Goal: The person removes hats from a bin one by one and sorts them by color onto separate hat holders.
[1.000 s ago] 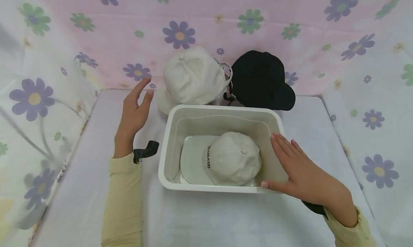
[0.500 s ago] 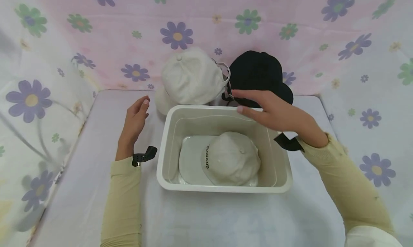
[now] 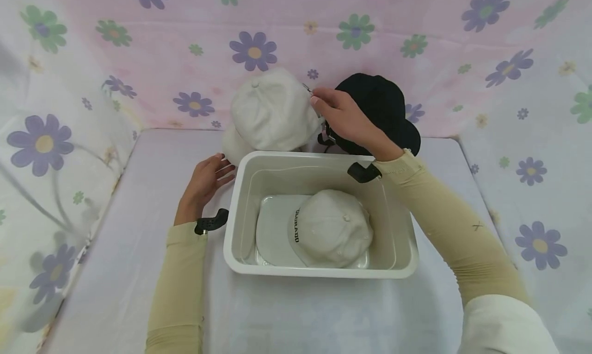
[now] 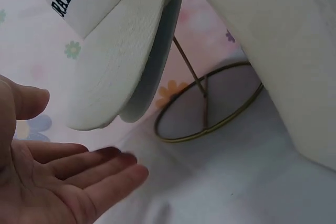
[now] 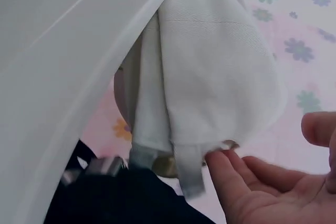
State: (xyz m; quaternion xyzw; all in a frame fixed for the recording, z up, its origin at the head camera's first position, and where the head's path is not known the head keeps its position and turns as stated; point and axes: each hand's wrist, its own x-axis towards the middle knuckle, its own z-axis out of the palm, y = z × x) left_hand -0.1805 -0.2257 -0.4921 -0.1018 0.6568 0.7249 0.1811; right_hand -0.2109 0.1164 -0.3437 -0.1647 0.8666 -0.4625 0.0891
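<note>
Two nested white caps [image 3: 275, 112] hang over a brass-coloured wire stand [image 4: 190, 66], brims to the left; dark lettering shows on the upper one in the left wrist view. My left hand [image 3: 205, 182], palm up with fingers extended, is just below the brims [image 4: 113, 72], apart from them. At the caps' back, my right hand [image 3: 349, 117] has its fingertips right at the edge by the strap [image 5: 189, 169], thumb spread away. A black cap [image 3: 374, 107] sits beside them, partly behind my right forearm. Another white cap [image 3: 333, 228] lies inside the bin [image 3: 324, 273], brim left.
The white plastic bin stands in front of the hanging caps, close to both forearms. Beneath everything is a white cloth-covered table [image 3: 296, 313]. A pink flowered cloth backdrop [image 3: 296, 15] rises right behind the caps, with white flowered sides at left and right.
My right hand has moved from the bin's right end up and leftward to the back of the white caps. My left hand has come down and turned palm up beneath the brims.
</note>
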